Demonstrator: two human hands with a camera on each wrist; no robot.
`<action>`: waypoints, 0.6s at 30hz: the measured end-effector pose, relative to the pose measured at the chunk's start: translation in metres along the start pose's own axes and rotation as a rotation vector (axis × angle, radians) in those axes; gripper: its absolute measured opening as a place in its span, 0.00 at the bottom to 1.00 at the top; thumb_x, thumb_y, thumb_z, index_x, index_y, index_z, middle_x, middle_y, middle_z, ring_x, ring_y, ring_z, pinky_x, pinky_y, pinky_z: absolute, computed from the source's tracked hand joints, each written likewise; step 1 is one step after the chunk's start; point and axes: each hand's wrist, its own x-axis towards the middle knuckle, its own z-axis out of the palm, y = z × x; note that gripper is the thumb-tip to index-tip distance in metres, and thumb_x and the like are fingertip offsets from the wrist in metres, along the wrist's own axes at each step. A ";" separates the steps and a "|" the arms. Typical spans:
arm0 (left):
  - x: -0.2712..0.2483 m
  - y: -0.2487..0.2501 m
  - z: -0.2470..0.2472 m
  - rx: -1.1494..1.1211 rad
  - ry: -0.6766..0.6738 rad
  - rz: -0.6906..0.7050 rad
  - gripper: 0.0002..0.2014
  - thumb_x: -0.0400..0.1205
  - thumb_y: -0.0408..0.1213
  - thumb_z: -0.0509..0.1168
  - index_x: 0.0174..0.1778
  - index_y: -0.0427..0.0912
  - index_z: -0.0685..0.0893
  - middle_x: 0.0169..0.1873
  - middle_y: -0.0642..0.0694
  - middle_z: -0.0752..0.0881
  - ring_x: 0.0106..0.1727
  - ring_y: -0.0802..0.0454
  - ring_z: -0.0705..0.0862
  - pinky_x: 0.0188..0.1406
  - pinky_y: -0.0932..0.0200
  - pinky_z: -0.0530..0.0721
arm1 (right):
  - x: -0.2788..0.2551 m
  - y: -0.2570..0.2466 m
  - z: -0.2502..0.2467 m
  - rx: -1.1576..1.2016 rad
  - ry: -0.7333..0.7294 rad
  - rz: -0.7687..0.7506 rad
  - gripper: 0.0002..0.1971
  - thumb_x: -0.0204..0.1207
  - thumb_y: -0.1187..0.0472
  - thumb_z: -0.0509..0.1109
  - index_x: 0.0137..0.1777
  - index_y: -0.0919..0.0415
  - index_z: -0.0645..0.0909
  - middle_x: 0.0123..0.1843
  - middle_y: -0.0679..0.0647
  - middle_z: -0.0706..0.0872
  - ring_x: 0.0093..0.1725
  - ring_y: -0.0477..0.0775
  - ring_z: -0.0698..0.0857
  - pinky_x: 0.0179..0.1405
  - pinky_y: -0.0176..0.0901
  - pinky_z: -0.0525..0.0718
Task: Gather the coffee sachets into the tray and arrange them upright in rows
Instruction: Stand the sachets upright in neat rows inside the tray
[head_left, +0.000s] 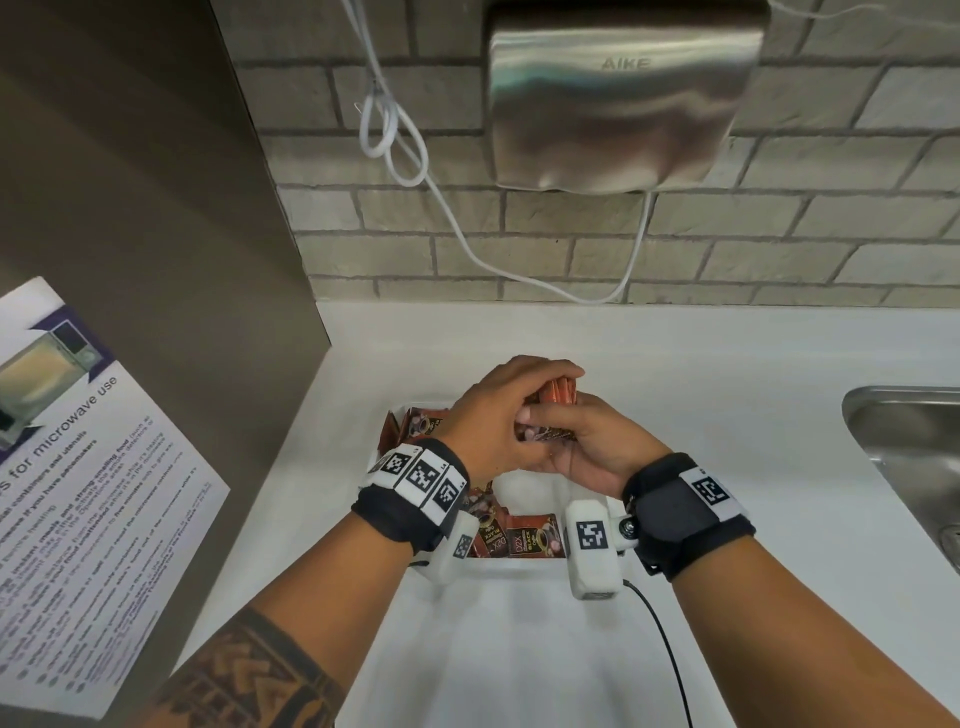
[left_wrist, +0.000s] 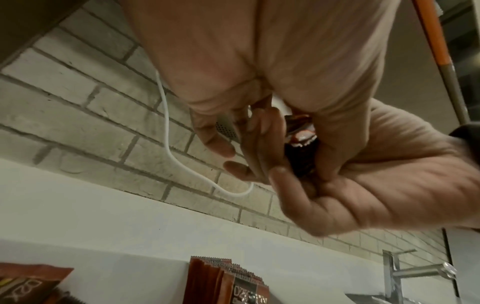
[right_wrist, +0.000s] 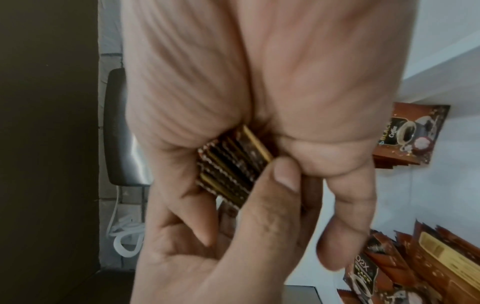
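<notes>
Both hands hold one stack of brown coffee sachets (head_left: 558, 392) above the white tray (head_left: 519, 565). My left hand (head_left: 496, 415) wraps over the stack from the left, its thumb on the stack's edge. My right hand (head_left: 592, 447) grips the stack from the right and below. The right wrist view shows the serrated sachet edges (right_wrist: 233, 166) bunched between the fingers. More sachets lie loose at the tray's near end (head_left: 524, 540), and several stand at its far left (head_left: 415, 423). Upright sachets (left_wrist: 223, 281) also show in the left wrist view. My hands and wrists hide the tray's middle.
The tray sits on a white counter (head_left: 727, 364). A steel sink (head_left: 914, 441) is at the right. A hand dryer (head_left: 623, 93) and a white cable (head_left: 467, 244) hang on the brick wall. A brown panel (head_left: 156, 208) with a microwave notice (head_left: 78, 493) stands at the left.
</notes>
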 end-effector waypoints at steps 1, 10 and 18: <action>0.000 -0.002 0.000 0.012 -0.008 -0.004 0.39 0.70 0.34 0.80 0.77 0.58 0.76 0.68 0.56 0.77 0.69 0.58 0.78 0.68 0.50 0.81 | 0.000 0.000 0.000 -0.005 -0.001 0.016 0.08 0.80 0.72 0.67 0.57 0.69 0.83 0.48 0.64 0.88 0.53 0.62 0.87 0.61 0.63 0.85; 0.002 -0.012 -0.003 0.032 -0.045 -0.001 0.31 0.69 0.30 0.78 0.69 0.50 0.85 0.64 0.51 0.78 0.66 0.52 0.79 0.67 0.54 0.81 | 0.005 0.003 -0.001 -0.036 0.033 0.050 0.06 0.81 0.70 0.64 0.54 0.63 0.82 0.45 0.58 0.89 0.47 0.56 0.89 0.52 0.55 0.88; 0.004 -0.022 -0.009 0.108 -0.013 -0.107 0.44 0.68 0.39 0.84 0.80 0.58 0.73 0.71 0.53 0.73 0.69 0.57 0.74 0.72 0.54 0.78 | 0.009 0.000 -0.006 -0.356 0.304 -0.049 0.09 0.76 0.62 0.77 0.54 0.64 0.89 0.51 0.62 0.93 0.57 0.68 0.90 0.61 0.64 0.86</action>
